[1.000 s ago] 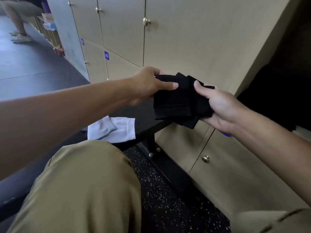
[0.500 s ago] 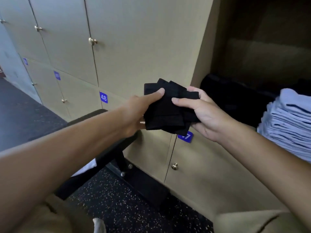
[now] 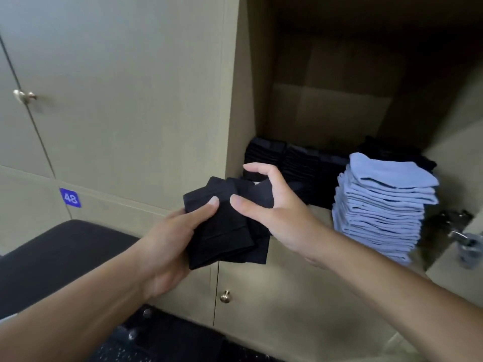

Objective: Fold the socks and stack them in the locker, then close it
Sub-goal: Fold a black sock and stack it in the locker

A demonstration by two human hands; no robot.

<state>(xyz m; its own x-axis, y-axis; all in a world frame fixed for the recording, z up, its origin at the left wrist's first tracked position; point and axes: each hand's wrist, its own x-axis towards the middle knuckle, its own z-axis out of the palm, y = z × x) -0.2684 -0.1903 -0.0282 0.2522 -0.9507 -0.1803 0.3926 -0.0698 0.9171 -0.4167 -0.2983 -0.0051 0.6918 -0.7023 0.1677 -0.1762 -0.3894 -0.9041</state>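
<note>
A folded bundle of black socks hangs in front of the open locker, just below its left front corner. My left hand grips the bundle from the left, thumb on top. My right hand pinches its right side between thumb and curled fingers. Inside the locker, stacks of black socks lie at the left and back, and a tall stack of light blue socks stands at the right front.
Closed locker doors with brass knobs fill the left; one below carries a blue tag 48. A black bench sits at lower left. The open door's metal hinge is at the right edge.
The view swung right, so the open locker and its sock stacks now fill the frame. Both hands carried the black bundle up toward the locker opening. The right hand's fingers have lifted and spread.
</note>
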